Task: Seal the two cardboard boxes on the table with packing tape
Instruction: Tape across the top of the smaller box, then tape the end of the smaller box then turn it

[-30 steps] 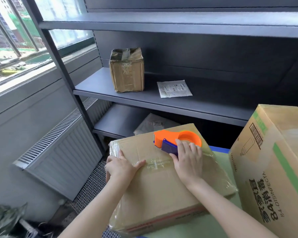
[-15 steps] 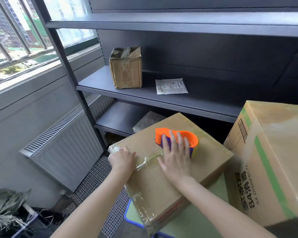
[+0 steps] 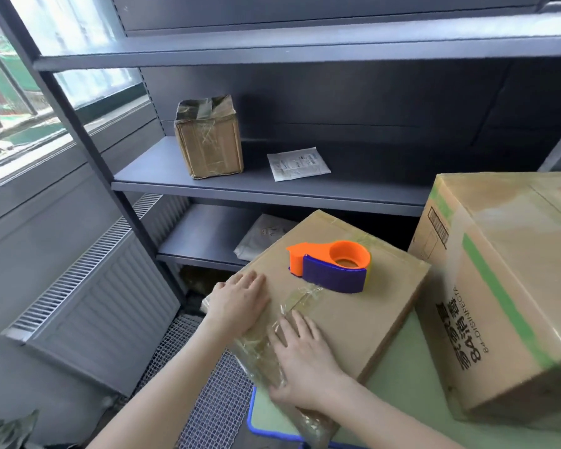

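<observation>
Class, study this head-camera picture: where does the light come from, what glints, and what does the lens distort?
Head view: daylight from the overexposed window at upper left; the crinkled clear tape on the flat box glints; the shelf upright slants, wide-angle distortion; the shelf back lies in shadow.

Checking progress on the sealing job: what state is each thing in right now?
Flat cardboard box: flaps closed, wrinkled tape across its seam and near edge.
Tape dispenser: unheld, lying on that box's top.
Left hand: flat on the box top.
Right hand: flat, pressing tape at the edge.
Large cardboard box: closed.
</observation>
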Tool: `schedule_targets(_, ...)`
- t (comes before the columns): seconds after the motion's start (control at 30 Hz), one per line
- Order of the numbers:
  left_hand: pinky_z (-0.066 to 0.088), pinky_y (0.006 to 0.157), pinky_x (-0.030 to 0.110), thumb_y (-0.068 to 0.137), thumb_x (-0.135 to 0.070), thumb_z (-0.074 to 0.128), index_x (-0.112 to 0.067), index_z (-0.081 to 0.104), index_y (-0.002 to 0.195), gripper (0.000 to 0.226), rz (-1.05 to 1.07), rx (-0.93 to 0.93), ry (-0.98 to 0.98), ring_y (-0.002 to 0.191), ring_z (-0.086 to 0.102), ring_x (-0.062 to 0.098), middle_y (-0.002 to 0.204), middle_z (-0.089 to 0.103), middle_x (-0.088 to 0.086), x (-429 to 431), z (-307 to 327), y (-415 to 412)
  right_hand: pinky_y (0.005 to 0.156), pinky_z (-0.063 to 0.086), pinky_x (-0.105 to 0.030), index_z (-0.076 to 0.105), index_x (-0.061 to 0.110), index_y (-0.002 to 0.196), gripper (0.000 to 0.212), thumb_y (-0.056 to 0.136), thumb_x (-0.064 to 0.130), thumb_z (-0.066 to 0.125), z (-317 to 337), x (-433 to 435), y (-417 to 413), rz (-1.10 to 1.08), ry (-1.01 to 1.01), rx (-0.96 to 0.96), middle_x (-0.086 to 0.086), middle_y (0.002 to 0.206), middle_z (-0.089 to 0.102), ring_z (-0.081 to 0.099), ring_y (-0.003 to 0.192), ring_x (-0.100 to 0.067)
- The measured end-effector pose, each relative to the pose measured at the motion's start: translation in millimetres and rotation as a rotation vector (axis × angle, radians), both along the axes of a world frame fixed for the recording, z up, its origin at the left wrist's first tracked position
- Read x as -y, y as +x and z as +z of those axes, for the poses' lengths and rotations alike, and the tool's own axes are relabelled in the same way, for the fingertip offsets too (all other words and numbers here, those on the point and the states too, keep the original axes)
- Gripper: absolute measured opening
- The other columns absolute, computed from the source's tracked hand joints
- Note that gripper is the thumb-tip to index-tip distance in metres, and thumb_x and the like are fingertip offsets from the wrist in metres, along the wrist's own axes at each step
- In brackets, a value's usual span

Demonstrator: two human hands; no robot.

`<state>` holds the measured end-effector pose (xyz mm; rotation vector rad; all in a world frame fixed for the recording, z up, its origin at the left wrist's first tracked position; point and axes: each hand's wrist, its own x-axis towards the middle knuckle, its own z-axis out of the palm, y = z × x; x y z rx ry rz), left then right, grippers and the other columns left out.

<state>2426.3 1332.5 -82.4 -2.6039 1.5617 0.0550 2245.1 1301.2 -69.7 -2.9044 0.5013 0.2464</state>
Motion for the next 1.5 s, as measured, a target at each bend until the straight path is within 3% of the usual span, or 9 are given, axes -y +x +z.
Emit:
schedule_targets(0.1,0.038,0.084,0.035,0.092,-0.058,0.029,-0.023,0.044,0.125,0.05,-0.091,0.137,0.008,0.11,0.049,0.023,0.125,0.051,-0.004,5,4,-17,0.114,-0.009,-0.04,0.009,0.015,0.15,0.094,0.078,0.046,0.06,3,20,-24,0.049,-0.006,-0.076,-0.015,0.156,-0.006,-0.01,0.143,-0.032)
schedule_targets(0.3,0.037,0.084,0.029,0.093,-0.05,0.039,-0.015,0.06,0.111,0.043,-0.2,0.131,-0.009,0.104,0.057,0.022,0.11,0.061,0.002,23,19,-54,0.114,-0.013,-0.037,-0.005,0.032,0.148,0.094,0.084,0.018,0.062,13,59,-79,-0.018,0.096,-0.217,0.014,0.146,-0.03,-0.022,0.139,-0.013)
schedule_targets(0.6,0.022,0.051,0.024,0.097,-0.035,0.037,-0.017,0.066,0.102,0.034,-0.158,0.089,0.023,0.091,0.061,0.022,0.105,0.06,0.003,45,22,-91,0.115,-0.006,-0.035,0.001,0.039,0.147,0.108,0.069,-0.026,0.036,25,101,-110,-0.2,0.174,-0.221,0.026,0.148,-0.014,-0.013,0.142,-0.009)
schedule_targets(0.73,0.038,0.061,0.03,0.098,-0.029,0.039,-0.011,0.058,0.106,0.027,-0.02,-0.068,-0.112,0.098,0.059,0.026,0.106,0.058,0.005,60,27,-67,0.116,-0.008,-0.04,0.007,0.035,0.148,0.106,0.065,-0.025,0.032,23,102,-96,-0.178,0.188,-0.207,0.018,0.154,-0.008,-0.012,0.143,-0.014)
schedule_targets(0.9,0.041,0.093,0.038,0.097,-0.008,0.038,-0.006,0.03,0.144,0.047,0.03,-0.535,-0.39,0.12,0.047,0.033,0.135,0.047,0.019,80,26,-46,0.116,-0.005,-0.043,0.009,0.035,0.149,0.097,0.073,-0.017,0.041,24,105,-90,-0.16,0.19,-0.237,0.016,0.155,-0.006,-0.009,0.144,-0.016)
schedule_targets(1.03,0.038,0.095,0.025,0.095,-0.006,0.041,-0.005,0.04,0.139,0.044,0.068,-0.75,-0.514,0.123,0.049,0.024,0.137,0.05,0.012,99,27,-41,0.116,0.013,-0.043,0.025,0.029,0.147,0.065,0.089,0.032,0.057,32,113,-87,-0.231,0.329,-0.191,0.011,0.155,0.016,0.012,0.143,-0.016)
schedule_targets(1.17,0.047,0.087,0.03,0.087,0.001,0.045,-0.009,0.063,0.115,0.035,0.046,-0.761,-0.539,0.103,0.06,0.026,0.111,0.067,0.01,107,26,-33,0.1,0.04,-0.035,0.047,0.018,0.135,0.044,0.093,0.031,0.051,46,132,-65,-0.411,0.222,0.111,-0.003,0.133,0.051,0.048,0.121,-0.02)
schedule_targets(1.33,0.046,0.079,0.025,0.088,-0.002,0.051,-0.008,0.069,0.107,0.026,0.011,-0.714,-0.533,0.088,0.06,0.017,0.101,0.07,0.007,111,21,-20,0.103,0.036,-0.034,0.037,0.01,0.135,0.05,0.089,0.018,0.056,49,168,-23,-0.394,-0.133,0.318,-0.009,0.136,0.04,0.036,0.126,-0.023)
schedule_targets(1.5,0.044,0.072,0.022,0.087,-0.001,0.047,-0.013,0.071,0.099,0.029,0.012,-0.721,-0.542,0.079,0.06,0.012,0.088,0.07,0.0,109,17,-13,0.116,0.002,-0.043,0.012,0.014,0.148,0.081,0.087,0.028,0.062,41,189,11,-0.369,-0.201,0.123,-0.007,0.152,0.023,0.016,0.142,-0.024)
